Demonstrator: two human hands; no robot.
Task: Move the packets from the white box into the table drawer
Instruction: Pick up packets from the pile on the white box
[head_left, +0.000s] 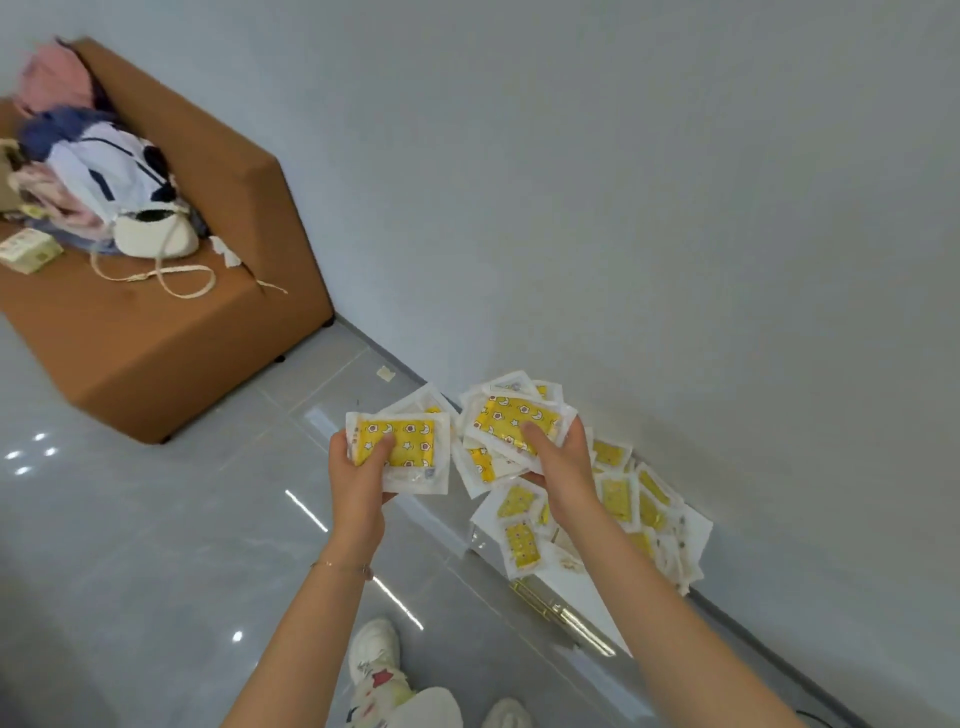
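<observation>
Now left hand (363, 467) and right hand (558, 457) each clutch packets (402, 441) above white box (582, 587); brown sofa (171, 332) behind.

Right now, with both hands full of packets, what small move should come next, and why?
Probably carry both handfuls away toward the drawer, which is not in view here. The left hand grips a stack of yellow packets and the right hand grips another stack, both lifted clear above the white box, which holds more loose packets.

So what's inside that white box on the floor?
The white box is heaped with yellow star-patterned packets. Its bottom is hidden beneath them, partly behind the right hand.
</observation>
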